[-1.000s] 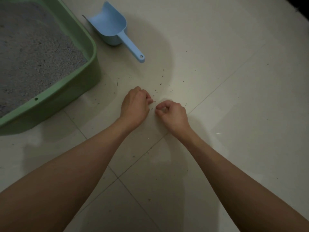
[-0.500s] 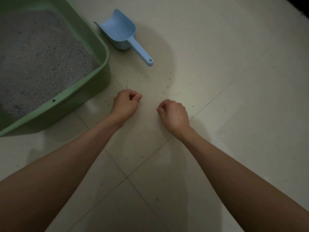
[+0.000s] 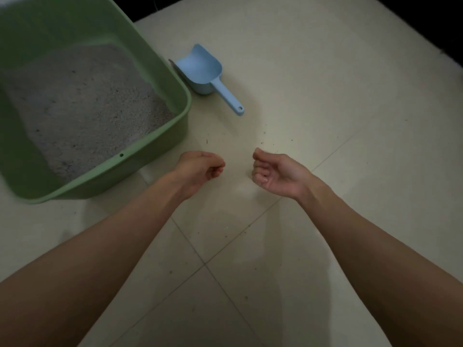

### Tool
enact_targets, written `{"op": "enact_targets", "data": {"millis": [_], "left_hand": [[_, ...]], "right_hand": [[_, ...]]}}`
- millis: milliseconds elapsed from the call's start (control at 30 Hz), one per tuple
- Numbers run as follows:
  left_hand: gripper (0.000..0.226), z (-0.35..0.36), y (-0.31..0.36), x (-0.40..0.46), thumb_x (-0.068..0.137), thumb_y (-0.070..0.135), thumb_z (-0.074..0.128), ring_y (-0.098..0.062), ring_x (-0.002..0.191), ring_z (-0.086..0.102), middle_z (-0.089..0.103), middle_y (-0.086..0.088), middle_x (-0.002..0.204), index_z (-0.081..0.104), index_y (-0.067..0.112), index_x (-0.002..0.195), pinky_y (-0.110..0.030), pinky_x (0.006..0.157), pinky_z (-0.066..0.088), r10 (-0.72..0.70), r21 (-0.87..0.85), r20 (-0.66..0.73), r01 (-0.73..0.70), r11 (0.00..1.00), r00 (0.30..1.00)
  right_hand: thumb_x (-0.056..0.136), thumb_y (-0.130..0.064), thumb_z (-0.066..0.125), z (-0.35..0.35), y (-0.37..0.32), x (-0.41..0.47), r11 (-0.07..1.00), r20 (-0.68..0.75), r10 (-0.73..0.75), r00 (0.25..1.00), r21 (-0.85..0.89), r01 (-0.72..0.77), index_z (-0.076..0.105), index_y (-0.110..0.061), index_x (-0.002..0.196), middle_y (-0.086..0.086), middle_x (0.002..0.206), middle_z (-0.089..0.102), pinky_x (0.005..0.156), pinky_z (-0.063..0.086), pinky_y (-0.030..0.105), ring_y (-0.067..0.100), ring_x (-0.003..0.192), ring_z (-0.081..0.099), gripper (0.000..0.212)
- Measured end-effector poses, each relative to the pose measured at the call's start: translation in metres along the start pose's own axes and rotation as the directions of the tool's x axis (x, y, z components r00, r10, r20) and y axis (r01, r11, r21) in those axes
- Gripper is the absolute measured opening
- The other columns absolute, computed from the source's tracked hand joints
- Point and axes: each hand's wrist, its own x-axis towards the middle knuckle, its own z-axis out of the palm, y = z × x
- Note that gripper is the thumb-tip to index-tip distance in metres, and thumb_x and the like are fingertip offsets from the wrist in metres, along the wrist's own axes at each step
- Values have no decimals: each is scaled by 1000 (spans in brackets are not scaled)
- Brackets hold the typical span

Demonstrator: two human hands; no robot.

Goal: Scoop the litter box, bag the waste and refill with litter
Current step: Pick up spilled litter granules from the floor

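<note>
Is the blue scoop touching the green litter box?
Cannot tell. In the head view the blue scoop lies on the floor right beside the green litter box; its near edge meets the box wall's outline, and no clear gap or contact shows.

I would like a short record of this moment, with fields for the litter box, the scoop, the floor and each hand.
litter box: green tub at upper left, grey litter inside
scoop: light blue, lying on the floor beside the box, handle toward the person, nobody holding it
floor: pale tiles with dark scattered grains near the hands
left hand: fingers curled, thumb against fingertips; contents too small to tell
right hand: palm turned up, fingers curled; contents not visible
</note>
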Motion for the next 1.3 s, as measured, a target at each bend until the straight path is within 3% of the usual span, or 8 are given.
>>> {"op": "enact_targets", "data": {"millis": [200, 433, 833, 933, 1067, 1133, 1200, 1300], "left_hand": [[14, -27, 35, -46, 87, -6, 52, -12, 56, 50, 53, -8, 67, 59, 4, 79, -12, 46, 46, -78, 289, 175, 25, 957, 981], [30, -134, 102, -121, 86, 2, 29, -8, 34, 42, 46, -2, 49, 48, 10, 63, -18, 42, 31, 8, 13, -38, -8, 1000, 999], [24, -343, 162, -255, 94, 10, 40, -12, 61, 51, 54, -4, 70, 60, 6, 81, -15, 52, 47, 220, -93, -394, -277, 956, 892], [27, -398, 174, -281, 95, 12, 38, -12, 65, 52, 55, -5, 74, 60, 6, 81, -17, 58, 47, 279, -122, -536, -400, 909, 797], [37, -458, 172, -293, 98, 17, 28, -18, 76, 58, 60, -11, 88, 56, -4, 111, -21, 69, 50, 250, -164, -705, -495, 853, 664], [46, -477, 169, -292, 99, 27, 28, -27, 105, 57, 58, -19, 116, 46, -5, 127, -31, 93, 46, 231, -204, -685, -486, 850, 691], [59, -487, 168, -293, 98, 41, 26, -31, 137, 31, 37, -19, 144, 27, 3, 143, -39, 113, 23, 227, -206, -613, -430, 879, 757], [61, -493, 171, -295, 96, 52, 18, -23, 145, 10, 18, -8, 155, 15, 20, 149, -41, 116, 7, 282, -138, -565, -426, 894, 775]], "right_hand": [[81, -7, 53, 60, -16, -12, 996, 96, -77, 992, 46, 73, 52, -6, 74, 5, 67, 56, 47, 43, 15, 11, 58, 52, 7], [93, 2, 39, 179, -8, -14, 988, 169, -151, 974, 9, 151, 57, -1, 79, 6, 60, 64, 53, 53, 14, 11, 51, 63, 23], [97, -5, 36, 424, 86, -16, 888, 147, 54, 988, -459, 20, 49, -3, 64, 5, 38, 53, 36, 41, 13, 13, 59, 45, 35], [102, -17, 30, 493, 112, -24, 917, 266, 63, 962, -395, 49, 57, 6, 91, 15, 74, 63, 61, 54, 19, 20, 83, 57, 37], [102, -35, 30, 568, 146, -26, 906, 398, 86, 913, -413, 95, 38, 12, 134, 24, 138, 44, 105, 38, 34, 30, 130, 43, 58], [99, -49, 28, 593, 163, -20, 877, 441, 135, 887, -470, 100, 24, 7, 143, 24, 150, 27, 116, 26, 38, 31, 141, 27, 71], [95, -60, 22, 612, 179, -14, 835, 446, 183, 876, -541, 101, 12, -2, 149, 20, 156, 11, 118, 14, 47, 32, 145, 11, 80], [93, -63, 19, 627, 195, -8, 801, 423, 195, 885, -589, 106, 12, -12, 150, 15, 158, 3, 113, 9, 59, 33, 146, 0, 77]]}}
